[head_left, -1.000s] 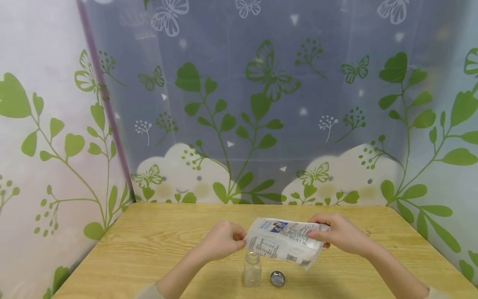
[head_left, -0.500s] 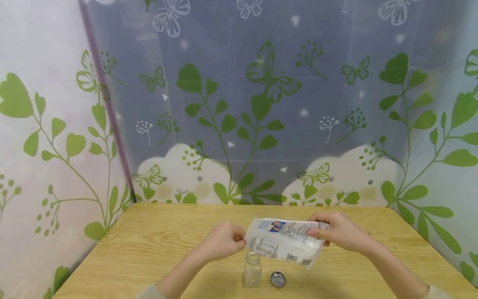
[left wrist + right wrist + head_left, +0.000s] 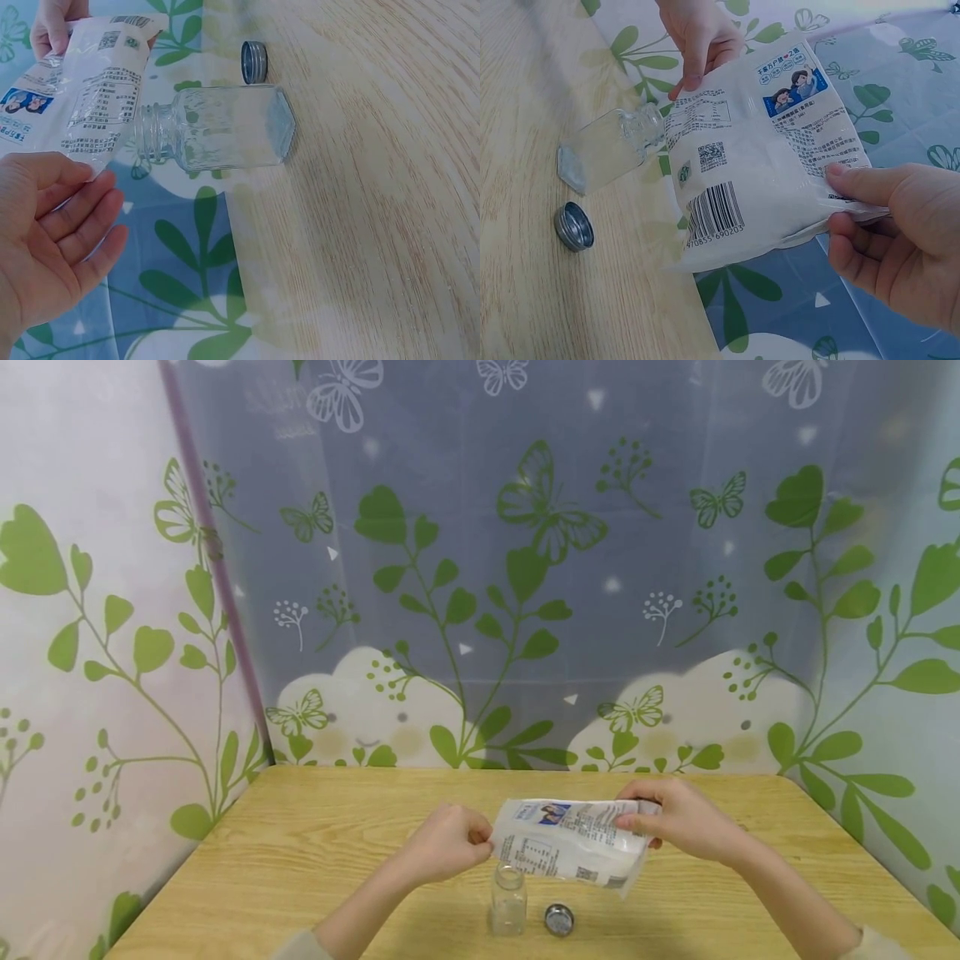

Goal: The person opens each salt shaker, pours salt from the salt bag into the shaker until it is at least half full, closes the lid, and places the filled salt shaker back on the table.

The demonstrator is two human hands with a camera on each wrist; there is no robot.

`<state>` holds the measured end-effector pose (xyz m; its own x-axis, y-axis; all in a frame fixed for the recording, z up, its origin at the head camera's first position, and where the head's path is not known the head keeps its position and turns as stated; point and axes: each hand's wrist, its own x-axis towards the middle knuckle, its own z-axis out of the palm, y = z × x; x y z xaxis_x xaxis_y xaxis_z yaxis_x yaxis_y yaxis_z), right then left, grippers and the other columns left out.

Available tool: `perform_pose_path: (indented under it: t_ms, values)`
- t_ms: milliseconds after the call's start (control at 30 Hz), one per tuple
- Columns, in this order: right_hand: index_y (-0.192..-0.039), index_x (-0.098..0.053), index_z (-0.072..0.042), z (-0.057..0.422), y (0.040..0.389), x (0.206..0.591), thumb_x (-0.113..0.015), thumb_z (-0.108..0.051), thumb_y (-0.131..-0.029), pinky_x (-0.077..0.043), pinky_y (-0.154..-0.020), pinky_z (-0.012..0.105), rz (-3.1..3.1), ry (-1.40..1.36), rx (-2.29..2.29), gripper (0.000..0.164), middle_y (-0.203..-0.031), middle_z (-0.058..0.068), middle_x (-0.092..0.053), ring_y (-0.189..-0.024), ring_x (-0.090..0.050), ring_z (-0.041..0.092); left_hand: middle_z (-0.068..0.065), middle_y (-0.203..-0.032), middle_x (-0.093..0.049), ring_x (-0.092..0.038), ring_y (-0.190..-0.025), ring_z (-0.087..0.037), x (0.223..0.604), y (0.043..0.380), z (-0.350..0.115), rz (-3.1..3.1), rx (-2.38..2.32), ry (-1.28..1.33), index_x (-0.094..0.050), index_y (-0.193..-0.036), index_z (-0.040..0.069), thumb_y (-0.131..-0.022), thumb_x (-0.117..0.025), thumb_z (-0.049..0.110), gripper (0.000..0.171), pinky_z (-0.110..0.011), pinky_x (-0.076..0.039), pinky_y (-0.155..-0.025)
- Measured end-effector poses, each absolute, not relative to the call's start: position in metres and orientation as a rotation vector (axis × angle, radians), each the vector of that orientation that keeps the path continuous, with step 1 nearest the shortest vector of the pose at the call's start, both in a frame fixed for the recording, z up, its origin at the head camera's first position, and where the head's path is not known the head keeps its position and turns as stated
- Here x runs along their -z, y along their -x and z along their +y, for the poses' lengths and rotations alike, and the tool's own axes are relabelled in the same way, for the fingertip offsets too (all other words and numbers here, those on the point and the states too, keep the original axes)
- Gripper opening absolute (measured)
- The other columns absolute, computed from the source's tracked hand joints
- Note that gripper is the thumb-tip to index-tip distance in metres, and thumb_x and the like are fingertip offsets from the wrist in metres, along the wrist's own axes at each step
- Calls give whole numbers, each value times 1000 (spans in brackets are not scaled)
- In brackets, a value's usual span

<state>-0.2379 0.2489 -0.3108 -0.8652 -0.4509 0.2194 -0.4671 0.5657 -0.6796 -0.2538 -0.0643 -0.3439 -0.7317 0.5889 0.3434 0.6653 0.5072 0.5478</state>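
Observation:
A white printed plastic salt bag is held tilted between both hands, its lower left corner right over the mouth of a clear glass jar. My left hand pinches that corner between thumb and forefinger; its other fingers are loosely bent in the left wrist view. At the opposite end, my right hand grips the bag with the thumb on the printed face and the fingers underneath. The jar stands upright and uncapped, whitish near its base. To its right lies a silver metal lid, hollow side up.
All this is over a light wood-grain table. Behind and on both sides hang curtains printed with green leaves, butterflies and clouds, reaching down to the table's edges.
The bag's upper left edge has shifted slightly left, and the bag has flexed a little. Both hands keep nearly the same place and hold; jar and lid stay put.

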Motion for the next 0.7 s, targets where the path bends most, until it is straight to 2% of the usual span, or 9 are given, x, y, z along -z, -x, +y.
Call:
perform_pose_path:
  t_ms: [533,700]
  values:
    - [-97,-65,-7,246,236,306,-65,-28,-86,-49,-48,28,-2796,-806,-1147,24,-80,2,-61,-56,-54,11,0,-66,-66,-50,-54,-2,346,255,-66,-2674,1029,1060,-68,-69,3,-75,-63,1,8,-18,-45,-52]
    - [-98,-64,-5,245,236,302,-65,-24,-86,-49,-48,27,-2776,-828,-1186,23,-80,3,-61,-57,-53,11,0,-65,-65,-48,-51,-1,347,256,-66,-2665,1027,1072,-66,-65,4,-75,-63,0,12,-18,-44,-50]
